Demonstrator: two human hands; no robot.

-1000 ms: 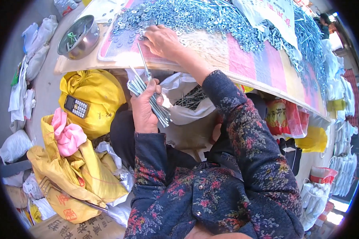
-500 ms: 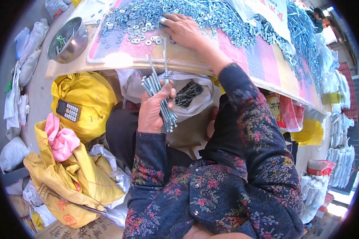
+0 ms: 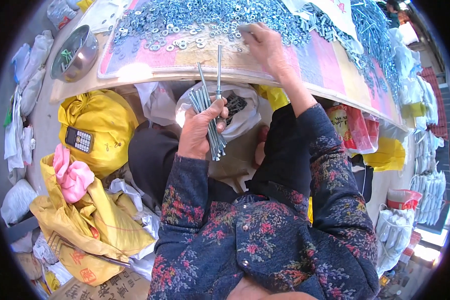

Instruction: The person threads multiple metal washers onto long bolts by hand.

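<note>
My left hand [image 3: 197, 131] is closed round a bundle of long metal bolts [image 3: 212, 122] in front of the table edge. One bolt [image 3: 219, 67] stands taller than the rest, with a washer or nut low on its shaft by my thumb. Another bolt [image 3: 201, 75] leans up beside it. Over the table, my right hand [image 3: 266, 47] has its fingers drawn together at the near edge of a wide pile of washers and nuts [image 3: 185, 22]. Whatever lies between those fingertips is too small to make out. Several loose washers [image 3: 171, 47] lie on the striped cloth [image 3: 150, 59].
A steel bowl [image 3: 75, 54] stands at the table's left. Below the edge, a white sack [image 3: 242, 120] holds dark metal pieces. Yellow bags [image 3: 105, 160] with a phone [image 3: 80, 139] on top lie at left. Long bolts [image 3: 372, 50] are heaped at far right.
My right hand has shifted right along the pile, its fingers now bunched. My left hand with the bolts sits slightly further right in the picture; the whole view has shifted a little.
</note>
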